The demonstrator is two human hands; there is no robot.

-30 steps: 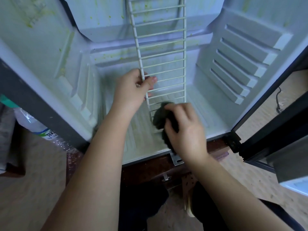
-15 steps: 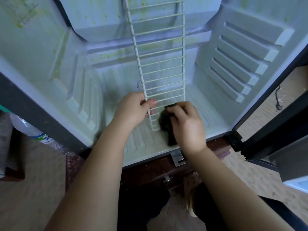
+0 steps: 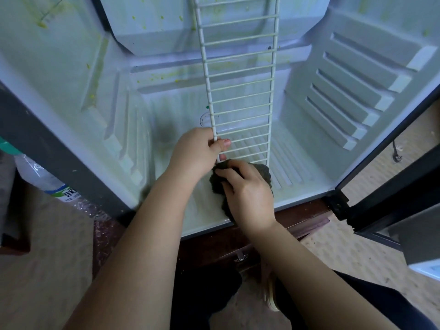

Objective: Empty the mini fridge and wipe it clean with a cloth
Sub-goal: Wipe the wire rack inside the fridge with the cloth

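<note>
Fridge [image 3: 309,144] emptied; green spatter remains. Left hand [image 3: 195,156] pinches wire rack [image 3: 240,86]; right hand [image 3: 247,194] clutches dark cloth [image 3: 262,171] at its base.

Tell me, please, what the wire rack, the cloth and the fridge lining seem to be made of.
Wire rack: likely metal wire with a smooth white coating, thin straight rungs. Cloth: dark, nubbly textile, matte, bunched softly. Fridge lining: pale moulded plastic, slight sheen, ribs formed in one piece.

Left hand [image 3: 195,156] lower on the left rail of the wire rack [image 3: 240,91] than a second ago, near its bottom end, right hand [image 3: 247,194] spreading the dark cloth [image 3: 263,170] across the rack's lower edge.
</note>
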